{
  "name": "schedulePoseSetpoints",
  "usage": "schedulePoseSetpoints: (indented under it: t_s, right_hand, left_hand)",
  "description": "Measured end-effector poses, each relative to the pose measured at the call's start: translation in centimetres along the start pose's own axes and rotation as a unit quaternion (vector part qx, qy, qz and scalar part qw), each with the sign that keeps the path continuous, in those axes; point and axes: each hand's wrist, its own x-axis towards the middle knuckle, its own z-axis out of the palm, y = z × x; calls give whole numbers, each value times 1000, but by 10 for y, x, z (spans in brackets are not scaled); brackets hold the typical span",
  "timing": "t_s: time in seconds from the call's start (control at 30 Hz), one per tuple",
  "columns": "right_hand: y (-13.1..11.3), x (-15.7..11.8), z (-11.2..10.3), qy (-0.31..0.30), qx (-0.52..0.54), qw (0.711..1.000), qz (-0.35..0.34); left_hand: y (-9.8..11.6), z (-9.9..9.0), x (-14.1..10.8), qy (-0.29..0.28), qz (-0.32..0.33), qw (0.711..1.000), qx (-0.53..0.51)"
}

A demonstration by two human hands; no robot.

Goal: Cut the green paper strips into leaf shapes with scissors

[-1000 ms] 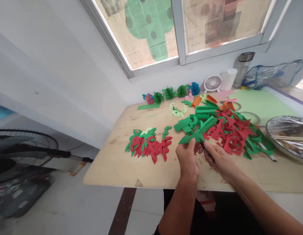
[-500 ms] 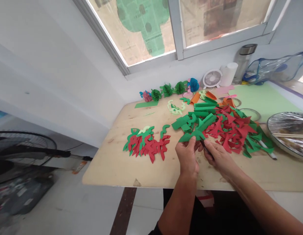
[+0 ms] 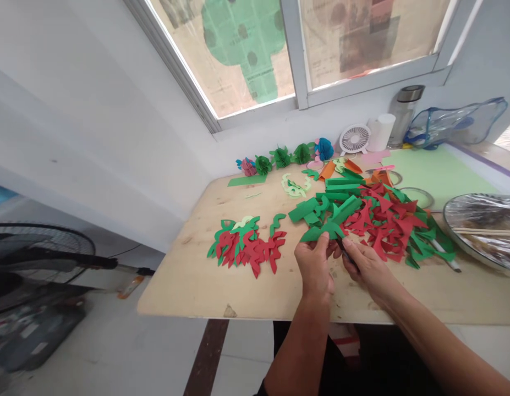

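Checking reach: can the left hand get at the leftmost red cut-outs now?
Probably yes: nothing visible stands between the left hand and those red cut-outs, though that hand holds green paper.

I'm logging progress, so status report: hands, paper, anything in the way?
Left hand pinching green paper. Right hand holding dark tool at paper's edge. Red and green scraps heaped close beyond right hand.

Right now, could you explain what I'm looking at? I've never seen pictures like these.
No machine here, just a person working bare-handed. Every picture comes from one camera worn on that person's head, looking forward and down. The left hand holds green paper; the right hand grips a dark tool at its edge, probably scissors, though partly hidden. On the wooden table lie red and green cut-outs to the left and a heap of paper pieces to the right. A white fan stands behind.
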Motion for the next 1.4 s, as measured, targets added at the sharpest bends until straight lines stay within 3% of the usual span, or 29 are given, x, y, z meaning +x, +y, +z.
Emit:
schedulePoseSetpoints:
  t_s: [0.53, 1.07, 1.4]
  right_hand:
    - [-3, -5, 5, 16, -30, 999, -14]
    - [-6, -4, 1, 2, -80, 997, -22]
    - [-11, -6, 6, 5, -75, 997, -11]
  left_hand:
    - [3, -5, -5, 8, -2, 1000, 4]
    - [7, -12, 0, -29, -43, 997, 61]
    - [9, -18, 6, -70, -33, 993, 92]
